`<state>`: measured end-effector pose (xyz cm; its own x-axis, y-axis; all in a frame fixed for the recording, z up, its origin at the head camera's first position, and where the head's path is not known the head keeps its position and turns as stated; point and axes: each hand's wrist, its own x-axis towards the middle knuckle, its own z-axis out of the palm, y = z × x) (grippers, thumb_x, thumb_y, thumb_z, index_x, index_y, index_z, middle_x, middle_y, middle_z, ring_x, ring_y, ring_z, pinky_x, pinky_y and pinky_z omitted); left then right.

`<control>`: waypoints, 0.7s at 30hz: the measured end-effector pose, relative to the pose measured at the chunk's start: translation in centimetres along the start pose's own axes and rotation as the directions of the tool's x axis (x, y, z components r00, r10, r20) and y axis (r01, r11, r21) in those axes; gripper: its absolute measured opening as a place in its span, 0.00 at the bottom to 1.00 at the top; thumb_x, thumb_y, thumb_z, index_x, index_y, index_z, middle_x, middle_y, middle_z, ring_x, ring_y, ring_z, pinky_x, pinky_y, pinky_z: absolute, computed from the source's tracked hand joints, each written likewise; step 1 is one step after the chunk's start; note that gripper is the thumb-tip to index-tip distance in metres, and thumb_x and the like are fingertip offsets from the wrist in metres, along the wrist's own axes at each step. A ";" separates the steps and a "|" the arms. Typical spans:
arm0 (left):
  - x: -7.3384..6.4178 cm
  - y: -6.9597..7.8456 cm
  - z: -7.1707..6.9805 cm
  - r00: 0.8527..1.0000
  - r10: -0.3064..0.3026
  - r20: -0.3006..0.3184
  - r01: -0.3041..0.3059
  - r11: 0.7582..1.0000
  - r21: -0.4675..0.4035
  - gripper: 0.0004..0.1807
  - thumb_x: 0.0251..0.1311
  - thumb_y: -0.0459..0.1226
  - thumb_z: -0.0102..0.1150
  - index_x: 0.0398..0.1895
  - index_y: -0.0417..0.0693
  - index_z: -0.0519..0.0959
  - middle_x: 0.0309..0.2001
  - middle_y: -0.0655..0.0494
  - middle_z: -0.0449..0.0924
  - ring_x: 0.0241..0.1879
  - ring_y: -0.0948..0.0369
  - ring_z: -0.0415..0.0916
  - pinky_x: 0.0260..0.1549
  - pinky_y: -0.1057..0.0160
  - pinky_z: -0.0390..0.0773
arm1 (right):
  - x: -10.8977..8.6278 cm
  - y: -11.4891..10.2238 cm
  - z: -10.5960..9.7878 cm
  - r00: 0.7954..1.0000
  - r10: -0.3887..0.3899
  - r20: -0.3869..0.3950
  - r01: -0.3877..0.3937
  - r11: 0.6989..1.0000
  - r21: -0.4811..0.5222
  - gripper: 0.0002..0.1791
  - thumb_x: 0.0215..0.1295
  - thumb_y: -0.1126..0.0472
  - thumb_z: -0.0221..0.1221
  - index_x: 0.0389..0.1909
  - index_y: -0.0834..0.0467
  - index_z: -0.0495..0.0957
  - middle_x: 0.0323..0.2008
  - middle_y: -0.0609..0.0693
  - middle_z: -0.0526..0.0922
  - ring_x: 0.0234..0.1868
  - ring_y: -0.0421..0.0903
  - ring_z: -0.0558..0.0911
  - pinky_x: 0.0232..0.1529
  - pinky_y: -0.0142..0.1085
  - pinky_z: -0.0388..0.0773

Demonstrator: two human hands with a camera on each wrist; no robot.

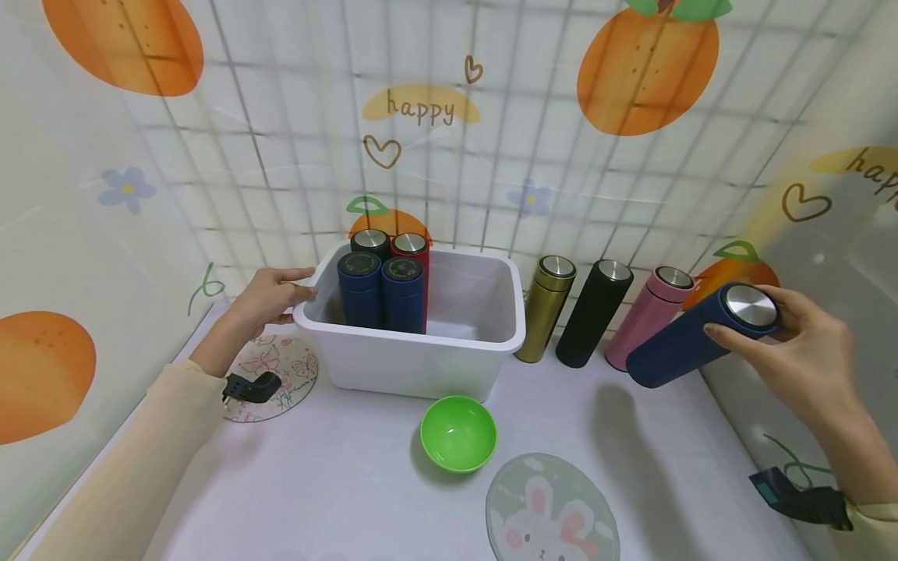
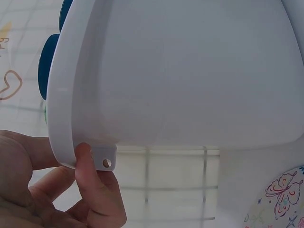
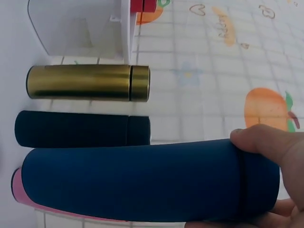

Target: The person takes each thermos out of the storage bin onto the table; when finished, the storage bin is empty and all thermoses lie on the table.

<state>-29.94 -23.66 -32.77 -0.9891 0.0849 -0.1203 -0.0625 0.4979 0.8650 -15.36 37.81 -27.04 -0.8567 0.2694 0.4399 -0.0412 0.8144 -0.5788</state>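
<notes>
My right hand [image 1: 807, 343] grips a dark blue thermos flask [image 1: 691, 339] round its silver-topped lid; the flask tilts, its base toward the left. Behind it stand a pink flask [image 1: 648, 315], a black flask [image 1: 595, 315] and a gold flask [image 1: 545, 312] in a row. With thumb and fingers my left hand [image 1: 270, 300] pinches the left rim of a white plastic bin [image 1: 414, 362]. Inside the bin's left end stand two blue flasks [image 1: 361, 292], a red flask [image 1: 412, 243] and a black-lidded flask [image 1: 372, 240]. In the left wrist view, fingers hold the bin's rim [image 2: 64, 95] near a holed tab.
A green bowl [image 1: 458, 434] sits in front of the bin. Nearer me lies a round rabbit mat [image 1: 550, 510], and a floral mat [image 1: 281, 378] lies left of the bin. A wire grid behind a printed sheet [image 1: 435, 187] backs the white table.
</notes>
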 end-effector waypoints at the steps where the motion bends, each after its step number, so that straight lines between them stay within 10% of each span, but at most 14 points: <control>1: 0.0 0.0 0.0 1.000 0.000 0.001 0.000 1.000 0.000 0.33 0.70 0.38 0.55 0.77 0.47 0.61 0.65 0.36 0.71 0.57 0.47 0.72 0.38 0.62 0.80 | 0.1 0.2 0.0 1.000 0.008 -0.007 -0.008 1.000 -0.001 0.39 0.58 0.55 0.73 0.67 0.67 0.69 0.53 0.70 0.76 0.30 0.22 0.69 0.24 0.18 0.70; 16: 0.0 0.0 0.0 1.000 -0.007 -0.007 0.007 1.000 0.001 0.32 0.69 0.38 0.55 0.76 0.47 0.62 0.66 0.36 0.71 0.57 0.46 0.72 0.38 0.62 0.80 | 1.0 2.7 0.3 0.995 0.075 -0.062 -0.079 0.995 -0.062 0.40 0.56 0.51 0.73 0.65 0.67 0.71 0.41 0.54 0.78 0.24 0.30 0.69 0.19 0.24 0.68; 21: 0.0 -0.1 0.0 1.000 -0.003 -0.011 0.003 1.000 0.002 0.33 0.69 0.38 0.56 0.76 0.47 0.62 0.65 0.36 0.71 0.57 0.47 0.73 0.37 0.62 0.80 | 1.5 3.7 0.6 0.995 0.070 -0.070 -0.077 0.993 -0.094 0.41 0.56 0.51 0.73 0.64 0.69 0.71 0.43 0.63 0.78 0.23 0.32 0.67 0.18 0.25 0.66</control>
<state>-29.98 -23.70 -32.81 -0.9904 0.0735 -0.1175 -0.0653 0.4998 0.8637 -17.09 40.94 -28.89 -0.8193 0.3612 0.4453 0.0734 0.8363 -0.5434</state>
